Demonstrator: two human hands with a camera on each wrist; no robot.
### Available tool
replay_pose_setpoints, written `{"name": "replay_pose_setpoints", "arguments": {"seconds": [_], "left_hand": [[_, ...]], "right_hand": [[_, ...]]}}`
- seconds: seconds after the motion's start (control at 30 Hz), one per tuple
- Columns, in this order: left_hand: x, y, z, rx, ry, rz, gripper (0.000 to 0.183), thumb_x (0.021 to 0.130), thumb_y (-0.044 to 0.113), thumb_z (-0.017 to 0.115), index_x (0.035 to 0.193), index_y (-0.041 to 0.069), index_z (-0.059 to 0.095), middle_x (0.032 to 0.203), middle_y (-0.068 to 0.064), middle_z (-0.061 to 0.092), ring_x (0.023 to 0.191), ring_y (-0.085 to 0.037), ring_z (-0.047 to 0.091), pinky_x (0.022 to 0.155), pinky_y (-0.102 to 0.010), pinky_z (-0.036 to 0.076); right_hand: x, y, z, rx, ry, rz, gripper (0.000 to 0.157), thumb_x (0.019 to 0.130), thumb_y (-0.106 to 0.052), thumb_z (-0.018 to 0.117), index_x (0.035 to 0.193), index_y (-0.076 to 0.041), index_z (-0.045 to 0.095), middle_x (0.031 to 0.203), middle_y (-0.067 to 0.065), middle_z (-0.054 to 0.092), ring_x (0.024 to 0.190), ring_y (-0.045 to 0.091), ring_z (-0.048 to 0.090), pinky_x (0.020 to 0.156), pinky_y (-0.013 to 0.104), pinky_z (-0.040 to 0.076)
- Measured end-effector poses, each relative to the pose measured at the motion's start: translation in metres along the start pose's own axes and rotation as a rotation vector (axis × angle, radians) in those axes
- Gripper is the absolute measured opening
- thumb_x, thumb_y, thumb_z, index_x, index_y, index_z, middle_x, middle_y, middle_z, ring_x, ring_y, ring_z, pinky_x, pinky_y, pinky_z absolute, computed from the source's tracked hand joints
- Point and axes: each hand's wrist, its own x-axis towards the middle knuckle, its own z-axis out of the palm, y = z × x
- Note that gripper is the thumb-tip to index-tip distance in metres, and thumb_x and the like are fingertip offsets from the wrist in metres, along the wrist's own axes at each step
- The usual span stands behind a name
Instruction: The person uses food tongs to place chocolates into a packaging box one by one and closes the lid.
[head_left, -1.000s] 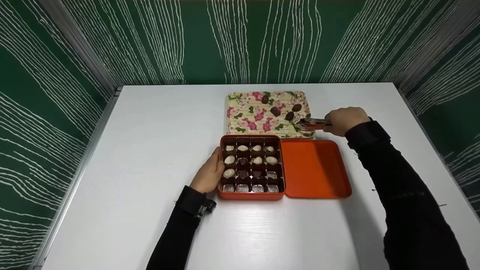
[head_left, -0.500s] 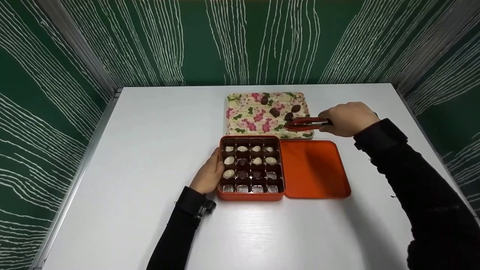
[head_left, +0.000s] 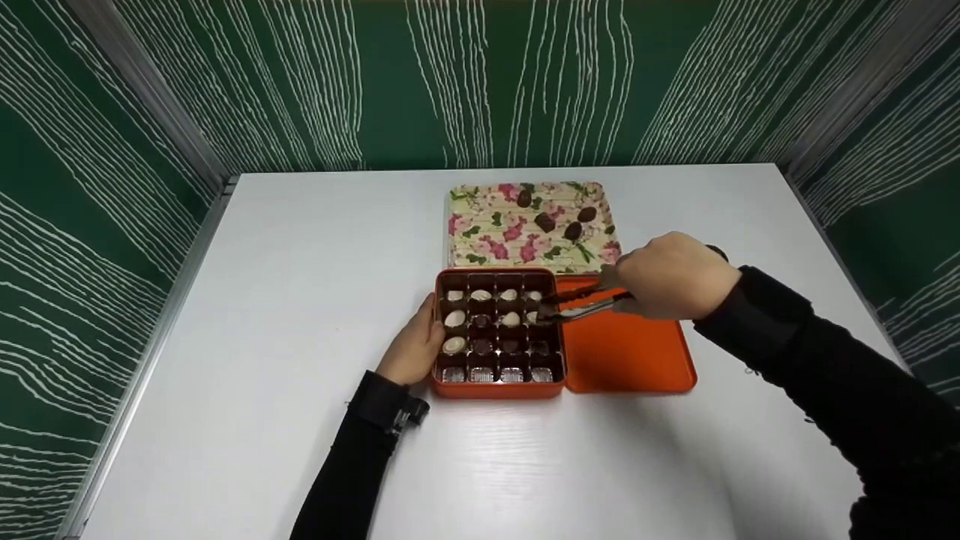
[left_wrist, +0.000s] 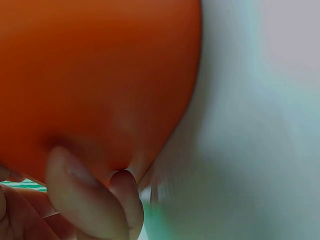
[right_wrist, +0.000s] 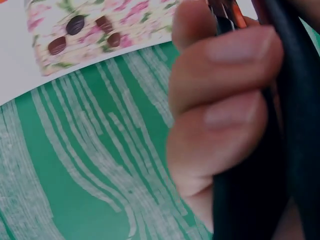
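My right hand [head_left: 675,277] grips metal tongs [head_left: 589,307] with dark handles, seen close up in the right wrist view. The tongs' tips reach over the right column of an orange chocolate box [head_left: 499,391], around the second row. White and dark chocolates fill the upper rows of its brown divided insert; the front row shows bare silvery compartments. At the third row's right end, a compartment [head_left: 538,348] looks dark. On the box's left side, my left hand [head_left: 411,349] holds the wall, and the left wrist view shows the thumb [left_wrist: 82,192] against the orange surface.
Behind the box lies a floral tray [head_left: 487,217] with several dark chocolates [head_left: 574,230] on its right half. The orange lid [head_left: 630,360] lies beside the box on the white table [head_left: 322,300]. Green walls with white lines [head_left: 405,82] stand around it.
My right hand has brought the tongs from the tray, left and toward me, over the box. The third row's right compartment has turned from silvery to dark. My left hand stays put.
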Motion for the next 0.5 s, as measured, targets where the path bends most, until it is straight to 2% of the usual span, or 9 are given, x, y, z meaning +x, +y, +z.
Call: {"name": "replay_pose_setpoints", "arguments": {"seconds": [0.13,0.3,0.4,0.5], "left_hand": [[0.000,0.001,-0.001,-0.001,-0.001,-0.007,0.060,0.108,0.010,0.039,0.160,-0.007,0.016,0.161,-0.029,0.030,0.148,-0.042,0.032,0.124,-0.050,0.024],[0.000,0.000,0.000,0.010,0.004,0.003,0.060,0.107,0.010,0.039,0.160,-0.009,0.016,0.161,-0.030,0.030,0.148,-0.042,0.032,0.124,-0.050,0.024],[0.000,-0.001,0.001,0.013,0.009,0.002,0.060,0.107,0.010,0.038,0.159,-0.011,0.017,0.160,-0.031,0.029,0.148,-0.043,0.032,0.124,-0.050,0.024],[0.000,-0.001,0.001,0.017,0.010,-0.004,0.060,0.107,0.011,0.039,0.159,-0.010,0.017,0.161,-0.031,0.029,0.148,-0.043,0.032,0.124,-0.049,0.025]], "right_hand": [[0.002,-0.014,0.001,-0.043,-0.020,-0.036,0.023,0.087,-0.027,0.082,0.106,-0.014,0.079,0.069,-0.001,0.065,0.049,0.011,0.040,0.052,0.033,0.046],[0.007,-0.027,0.003,-0.140,-0.033,-0.059,0.021,0.087,-0.031,0.082,0.099,-0.015,0.078,0.056,-0.004,0.050,0.047,0.012,0.037,0.047,0.029,0.041],[0.012,-0.034,0.005,-0.215,-0.044,-0.068,0.022,0.087,-0.031,0.081,0.079,-0.015,0.069,0.054,-0.004,0.040,0.048,0.011,0.031,0.046,0.027,0.031],[0.019,-0.040,0.008,-0.288,-0.047,-0.078,0.040,0.089,-0.025,0.079,0.064,-0.017,0.049,0.053,-0.004,0.028,0.051,0.011,0.023,0.049,0.026,0.018]]}}
